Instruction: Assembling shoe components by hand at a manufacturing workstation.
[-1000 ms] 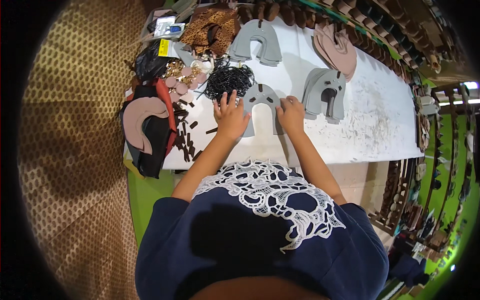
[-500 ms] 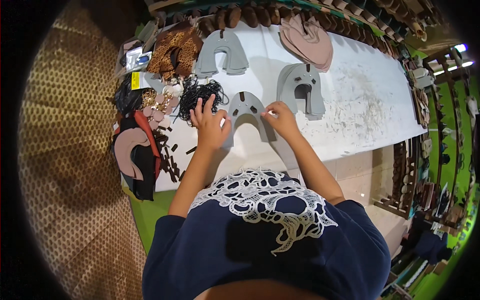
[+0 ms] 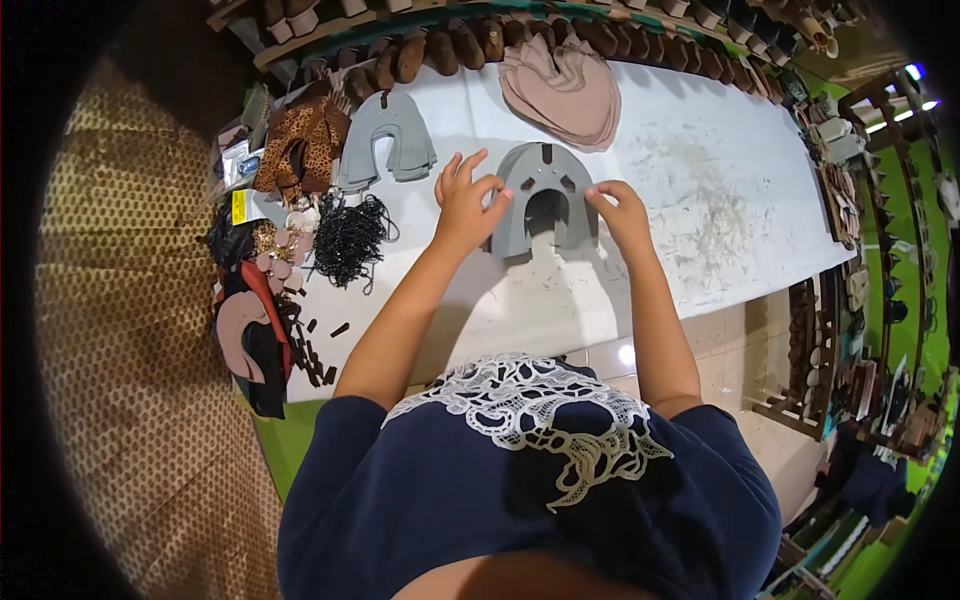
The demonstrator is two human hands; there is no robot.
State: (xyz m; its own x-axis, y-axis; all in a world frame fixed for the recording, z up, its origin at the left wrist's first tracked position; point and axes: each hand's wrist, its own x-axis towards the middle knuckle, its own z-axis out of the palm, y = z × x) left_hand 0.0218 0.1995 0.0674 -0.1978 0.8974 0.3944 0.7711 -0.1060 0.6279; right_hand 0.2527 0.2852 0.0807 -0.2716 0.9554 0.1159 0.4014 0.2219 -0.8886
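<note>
A grey, horseshoe-shaped shoe upper (image 3: pixel 546 178) with dark brown tabs and small studs lies on top of a stack of similar grey pieces on the white table. My left hand (image 3: pixel 466 208) has its thumb and forefinger at the upper's left edge, the other fingers raised and spread. At the opposite edge, my right hand (image 3: pixel 622 208) pinches with thumb and forefinger. Left of them sits another stack of grey uppers (image 3: pixel 388 135). A tangle of black cord (image 3: pixel 350 240) is nearer, beside the table's left side.
Pink cut pieces (image 3: pixel 562 95) are piled at the back. Leopard-print pieces (image 3: pixel 305 140) lie at the far left, brown strips (image 3: pixel 308 355) at the near left. Brown shoe lasts (image 3: pixel 440 52) line the back edge. Scraps litter the white table (image 3: pixel 690 190)'s right side.
Both hands have carried the grey upper to the right and laid it over the stack there. The view has shifted too, so the table's things appear further left.
</note>
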